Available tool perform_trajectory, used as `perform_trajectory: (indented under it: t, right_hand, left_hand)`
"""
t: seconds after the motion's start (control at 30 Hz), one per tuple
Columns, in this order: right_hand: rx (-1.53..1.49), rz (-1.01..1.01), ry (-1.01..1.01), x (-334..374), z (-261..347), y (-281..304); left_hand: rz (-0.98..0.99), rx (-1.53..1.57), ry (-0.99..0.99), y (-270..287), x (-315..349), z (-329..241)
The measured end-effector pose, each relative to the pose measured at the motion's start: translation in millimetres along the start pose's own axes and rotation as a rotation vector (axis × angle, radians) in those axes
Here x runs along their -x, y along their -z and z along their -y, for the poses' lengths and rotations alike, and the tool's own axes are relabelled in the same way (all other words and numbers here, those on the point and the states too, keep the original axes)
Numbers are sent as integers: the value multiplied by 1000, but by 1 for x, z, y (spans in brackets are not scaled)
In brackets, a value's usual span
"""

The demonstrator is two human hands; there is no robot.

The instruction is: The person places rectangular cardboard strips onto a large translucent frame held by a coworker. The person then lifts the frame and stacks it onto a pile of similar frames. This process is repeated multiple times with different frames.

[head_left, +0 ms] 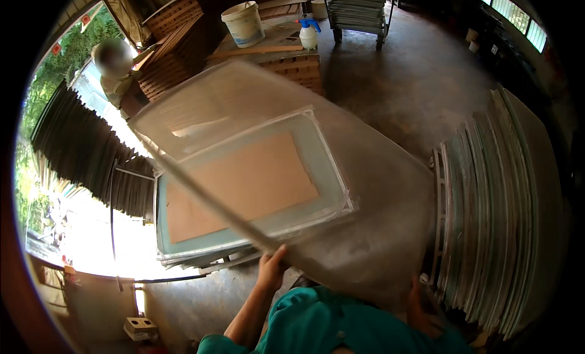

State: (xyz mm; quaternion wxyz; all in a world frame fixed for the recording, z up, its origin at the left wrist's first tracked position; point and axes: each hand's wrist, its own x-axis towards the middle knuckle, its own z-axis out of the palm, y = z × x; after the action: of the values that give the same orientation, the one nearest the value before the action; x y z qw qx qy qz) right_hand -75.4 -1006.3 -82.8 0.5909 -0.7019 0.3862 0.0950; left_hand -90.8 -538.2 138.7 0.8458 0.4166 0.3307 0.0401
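A large framed mesh screen (378,171), see-through and smeared by motion, is tilted up in front of me. My left hand (272,270) is closed round its pale rail (213,210). At the screen's near right corner, my right hand (419,305) grips the edge, its fingers partly hidden in shade. Past the rail lies a brown rectangular sheet (244,186) on a greenish mesh screen with a pale frame (256,239). This framed screen rests on top of a low stack, and the raised screen overlaps part of it.
Racks of upright framed screens stand at the right (493,220) and left (91,146). Behind are stacked brown boards (177,43), a white bucket (242,25) and a spray bottle (308,35). Another person (119,85) stands at the far left. A loaded cart (358,12) is farther back.
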Motion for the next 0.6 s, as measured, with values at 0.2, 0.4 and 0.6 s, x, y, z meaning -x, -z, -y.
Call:
perform_trajectory:
  t: [0.2,0.4,0.6]
  right_hand:
    - [-189,-54,-281,13,-26,77]
    - [-306,-34,-470,15,-37,149]
    - [-484,-32,-641,26,-37,176]
  left_hand:
    - [400,-372,40,-178,-6,55]
    - [482,-821,-4,-312,-21,154]
    - [544,-1037,-60,-370,2,161]
